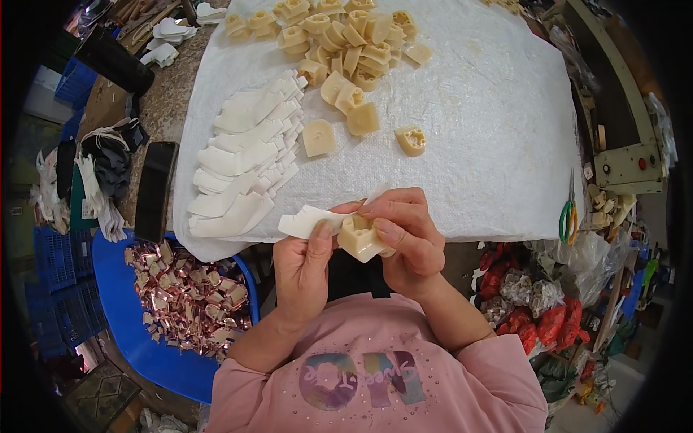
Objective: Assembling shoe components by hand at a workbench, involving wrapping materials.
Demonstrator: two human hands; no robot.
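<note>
Just off the table's near edge, my right hand grips a beige moulded block, hollow at the top and shaped like a shoe heel. My left hand pinches a curved white strip between thumb and fingers. The strip's right end meets the block's side, and fingers partly hide that contact. Overlapping white strips lie fanned out beyond my left hand. Several loose beige blocks, one with its hollow side showing, sit ahead of my hands, below a larger heap.
A white woven sheet covers the table. Scissors with green and orange handles lie at its right edge, a dark phone at the left. A blue tub holds shiny pinkish pieces. Plastic bags crowd the lower right.
</note>
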